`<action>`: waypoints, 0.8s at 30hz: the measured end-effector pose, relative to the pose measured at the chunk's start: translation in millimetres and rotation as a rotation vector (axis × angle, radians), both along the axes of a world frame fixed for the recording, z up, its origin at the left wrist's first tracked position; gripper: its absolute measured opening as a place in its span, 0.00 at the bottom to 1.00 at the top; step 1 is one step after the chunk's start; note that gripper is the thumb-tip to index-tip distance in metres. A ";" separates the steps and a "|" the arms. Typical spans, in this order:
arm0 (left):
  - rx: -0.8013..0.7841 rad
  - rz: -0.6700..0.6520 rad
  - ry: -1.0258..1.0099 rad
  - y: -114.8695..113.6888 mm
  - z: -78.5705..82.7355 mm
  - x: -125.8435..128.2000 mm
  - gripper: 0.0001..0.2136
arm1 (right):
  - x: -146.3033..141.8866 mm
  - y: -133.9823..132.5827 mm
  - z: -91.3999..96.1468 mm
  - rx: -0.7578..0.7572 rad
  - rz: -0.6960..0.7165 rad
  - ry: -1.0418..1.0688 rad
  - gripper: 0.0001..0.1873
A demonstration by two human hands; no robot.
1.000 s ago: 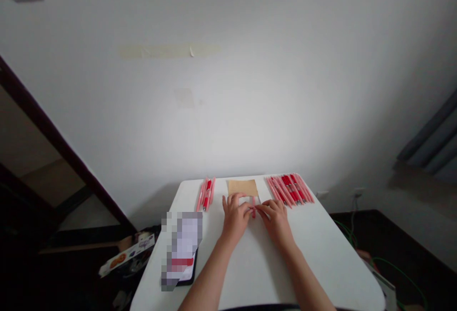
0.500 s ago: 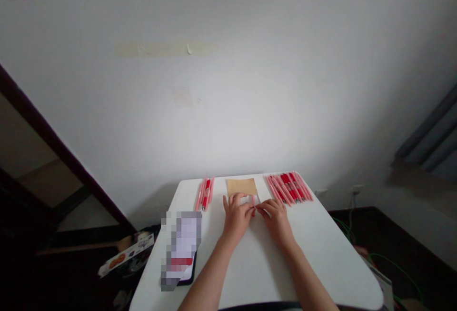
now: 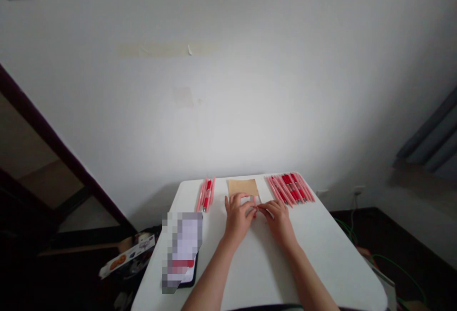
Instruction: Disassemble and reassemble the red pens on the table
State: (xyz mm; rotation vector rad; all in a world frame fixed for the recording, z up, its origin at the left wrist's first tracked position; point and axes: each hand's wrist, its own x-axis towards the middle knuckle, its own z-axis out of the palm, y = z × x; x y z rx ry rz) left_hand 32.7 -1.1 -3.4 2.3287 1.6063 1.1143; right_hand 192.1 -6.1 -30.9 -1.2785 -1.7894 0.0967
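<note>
My left hand (image 3: 238,215) and my right hand (image 3: 277,215) meet over the middle of the white table (image 3: 321,258). Both pinch a small red pen (image 3: 254,204) between their fingertips, which are closed together. Just beyond the hands lies a tan paper pouch (image 3: 243,187). A small group of red and pink pens (image 3: 206,193) lies at the far left of the table. A larger pile of pens (image 3: 291,188) lies at the far right.
A blurred-out flat thing on a dark tablet (image 3: 182,249) sits at the table's left edge. A printed box (image 3: 127,256) lies on the dark floor to the left. A green cable (image 3: 389,261) runs on the floor to the right. A white wall stands behind.
The hands stay together on the pen and have shifted only slightly. The view has moved a little.
</note>
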 end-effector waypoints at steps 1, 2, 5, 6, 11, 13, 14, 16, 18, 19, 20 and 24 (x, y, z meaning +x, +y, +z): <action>0.001 0.006 -0.001 0.4 -1.0 -0.6 0.06 | -0.3 0.8 -0.4 0.001 -0.005 0.008 0.13; 0.001 0.008 -0.003 0.8 -2.0 -1.3 0.06 | -0.7 1.6 -0.9 0.000 -0.012 0.014 0.13; -0.008 0.005 -0.019 1.5 -4.4 -3.5 0.06 | -1.9 3.5 -3.0 -0.012 -0.022 0.023 0.14; -0.010 0.010 -0.026 1.6 -4.7 -3.9 0.06 | -2.2 3.8 -3.8 -0.021 -0.017 0.023 0.14; -0.027 0.019 -0.069 1.4 -4.0 0.3 0.06 | -2.7 4.7 -6.5 -0.065 0.009 0.121 0.15; -0.022 0.005 -0.089 1.5 -3.9 2.5 0.06 | -2.5 5.2 -6.3 -0.086 0.010 0.185 0.16; -0.017 0.002 -0.097 1.7 -4.0 3.1 0.06 | -2.3 5.4 -5.7 -0.096 0.021 0.199 0.16; -0.004 0.009 -0.109 2.3 -4.4 3.3 0.05 | -1.3 5.1 -3.9 -0.093 0.021 0.207 0.16; 0.012 0.040 -0.126 3.1 -4.6 2.3 0.04 | 0.1 4.0 -1.6 -0.066 0.010 0.185 0.16; 0.022 0.064 -0.139 3.4 -4.4 1.6 0.03 | 0.6 3.3 -0.5 -0.049 0.012 0.160 0.15; 0.033 0.092 -0.151 3.7 -4.1 0.9 0.02 | 0.8 2.7 0.5 -0.028 0.010 0.131 0.15; 0.068 0.205 -0.163 3.8 -0.6 -2.4 0.02 | -2.5 0.9 2.4 0.013 -0.003 -0.052 0.15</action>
